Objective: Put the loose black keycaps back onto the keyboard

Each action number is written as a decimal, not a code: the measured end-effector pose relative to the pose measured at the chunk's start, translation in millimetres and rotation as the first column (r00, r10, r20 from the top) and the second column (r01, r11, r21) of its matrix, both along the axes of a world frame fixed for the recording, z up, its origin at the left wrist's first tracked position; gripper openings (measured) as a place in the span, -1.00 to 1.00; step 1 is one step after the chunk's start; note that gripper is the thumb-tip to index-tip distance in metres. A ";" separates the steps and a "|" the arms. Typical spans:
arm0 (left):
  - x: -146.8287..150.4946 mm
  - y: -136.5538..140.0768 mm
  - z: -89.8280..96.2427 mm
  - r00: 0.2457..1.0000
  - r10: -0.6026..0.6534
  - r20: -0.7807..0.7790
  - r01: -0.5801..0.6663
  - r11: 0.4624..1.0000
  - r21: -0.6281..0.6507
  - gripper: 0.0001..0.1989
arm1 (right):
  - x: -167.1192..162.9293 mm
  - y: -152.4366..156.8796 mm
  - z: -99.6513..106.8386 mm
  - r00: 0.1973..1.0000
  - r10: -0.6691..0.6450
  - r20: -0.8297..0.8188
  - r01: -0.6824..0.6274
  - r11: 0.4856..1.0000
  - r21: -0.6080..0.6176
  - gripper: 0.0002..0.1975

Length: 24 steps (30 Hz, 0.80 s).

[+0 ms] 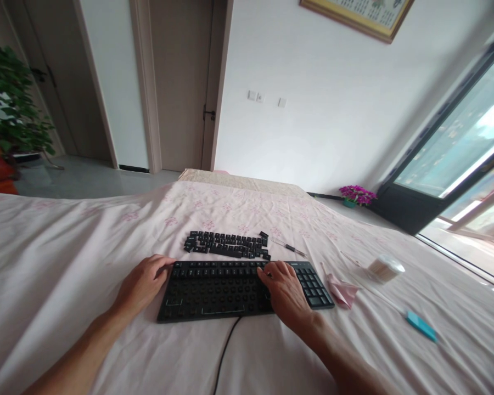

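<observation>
A black keyboard (220, 293) lies on the patterned bed sheet. Its main block is largely stripped of keycaps, while the top row and number pad still carry theirs. At the upper left corner, my left hand (150, 271) grips the edge with bent fingers. My right hand (285, 288) lies over the keyboard between the main block and the number pad, fingers curled onto its upper edge and hiding the keys beneath. Beyond the keyboard, loose black keycaps (228, 240) are laid out in rows. Beside them is a thin tool (290, 247) with a dark handle and wire-like ends.
To the right lie a pink cloth (342, 292), a clear round tub of cotton swabs (386, 269) and a small blue object (421, 326). A black cable (226, 351) runs from under the keyboard toward me. The pale sheet (99, 236) is wrinkled.
</observation>
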<state>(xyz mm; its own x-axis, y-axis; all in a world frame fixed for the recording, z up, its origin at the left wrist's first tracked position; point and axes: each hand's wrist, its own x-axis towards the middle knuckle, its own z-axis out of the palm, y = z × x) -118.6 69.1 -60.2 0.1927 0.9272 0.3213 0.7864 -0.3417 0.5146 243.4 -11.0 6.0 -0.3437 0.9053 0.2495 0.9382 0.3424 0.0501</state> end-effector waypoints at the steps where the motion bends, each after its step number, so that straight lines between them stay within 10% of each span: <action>1: -0.5 0.6 -1.3 1.000 0.005 0.004 -0.005 1.000 0.003 -0.69 | 0.7 -0.5 0.6 1.000 0.006 -0.012 -0.006 1.000 -0.005 -0.48; 10: -2.1 7.5 -7.9 0.999 -0.006 0.045 0.006 1.000 -0.002 -0.70 | 38.6 64.0 24.1 0.955 -0.136 -0.262 0.135 0.991 -0.021 -0.69; 14: -3.2 8.4 -9.4 0.999 -0.010 0.048 0.010 1.000 0.001 -0.71 | 51.5 115.7 30.3 0.918 -0.363 -0.161 0.351 0.931 -0.096 -0.74; 24: -4.1 9.9 -9.6 0.997 -0.021 0.072 0.022 1.000 -0.011 -0.71 | 45.9 184.7 15.9 0.894 -0.447 -0.001 0.440 0.881 -0.175 -0.83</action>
